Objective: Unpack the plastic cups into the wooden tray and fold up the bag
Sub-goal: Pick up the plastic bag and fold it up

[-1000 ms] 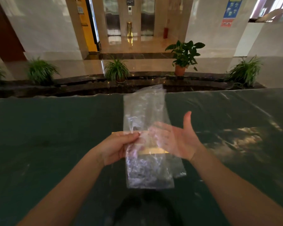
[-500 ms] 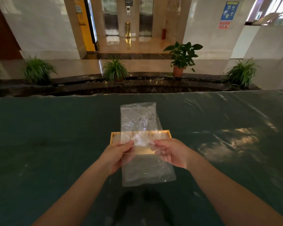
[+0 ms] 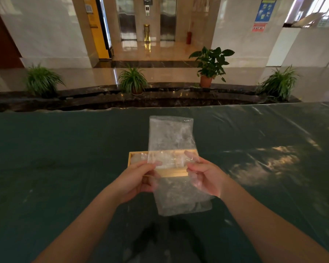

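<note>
A clear, crinkled plastic bag [image 3: 171,133] is held flat and upright above the dark green table. My left hand [image 3: 137,180] pinches its left edge and my right hand [image 3: 205,176] pinches its right edge, both about halfway down the bag. Behind the bag sits the wooden tray [image 3: 130,158], with pale clear plastic cups [image 3: 139,159] faintly visible inside at its left end. The bag hides most of the tray's inside.
The table is covered in dark green plastic sheeting [image 3: 65,158], wrinkled and glossy at the right. Past its far edge runs a dark stone ledge [image 3: 160,99] with several potted plants [image 3: 210,65].
My right hand went from open and flat against the bag to pinching its right edge. The bag has been straightened and stretched taller between both hands.
</note>
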The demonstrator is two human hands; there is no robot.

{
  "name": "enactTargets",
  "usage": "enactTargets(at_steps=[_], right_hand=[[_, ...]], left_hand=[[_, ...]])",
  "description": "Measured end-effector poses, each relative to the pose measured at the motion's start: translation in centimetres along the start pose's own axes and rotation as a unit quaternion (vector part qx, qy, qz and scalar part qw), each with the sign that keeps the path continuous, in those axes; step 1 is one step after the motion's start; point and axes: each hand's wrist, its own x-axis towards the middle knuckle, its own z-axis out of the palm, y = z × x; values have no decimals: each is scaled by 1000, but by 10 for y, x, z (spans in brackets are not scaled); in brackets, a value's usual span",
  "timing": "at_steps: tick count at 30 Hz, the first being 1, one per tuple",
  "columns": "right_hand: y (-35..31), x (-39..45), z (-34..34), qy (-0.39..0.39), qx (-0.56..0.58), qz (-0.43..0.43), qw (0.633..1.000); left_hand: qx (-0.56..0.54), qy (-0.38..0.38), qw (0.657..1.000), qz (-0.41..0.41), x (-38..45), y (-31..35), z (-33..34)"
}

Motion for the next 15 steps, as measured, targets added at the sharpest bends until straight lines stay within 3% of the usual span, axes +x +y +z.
enactTargets(at_steps=[4, 9, 13, 15], right_hand=[[4, -2, -13, -41, 96, -4, 995], [12, -6, -15, 11, 101, -23, 995], [9, -14, -6, -93, 149, -20, 984], [5, -20, -2, -104, 105, -48, 988]], left_hand=[[-9, -79, 997, 22, -3, -2, -2], [-86, -87, 991, 45, -1, -7, 3], [-137, -86, 986, 45, -4, -6, 8], [-126, -76, 988, 45, -5, -5, 10]])
